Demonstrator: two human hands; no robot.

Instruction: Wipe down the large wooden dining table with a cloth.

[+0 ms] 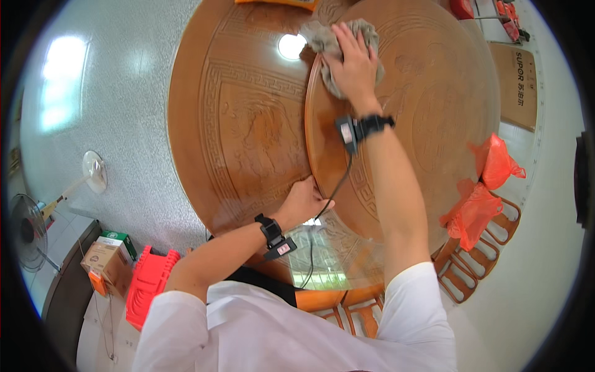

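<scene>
Under my right hand (355,65) lies a crumpled grey cloth (332,86), pressed flat on the far left part of a round wooden turntable (432,121). My fingers spread over the cloth. My left hand (304,202) is at the turntable's near left rim, its fingers bent around the edge; the fingertips are partly hidden. Below the turntable is a large round wooden table (255,135) with carved panels and a glossy top. A black cable (341,179) runs from the device on my right wrist past my left hand.
Two red plastic bags (476,216) rest at the turntable's right side. Wooden chairs (479,255) stand beyond them. A SUPOR cardboard box (516,86) lies at the right. On the left are red plastic stools (151,283), cardboard boxes (109,260) and a standing fan (30,232).
</scene>
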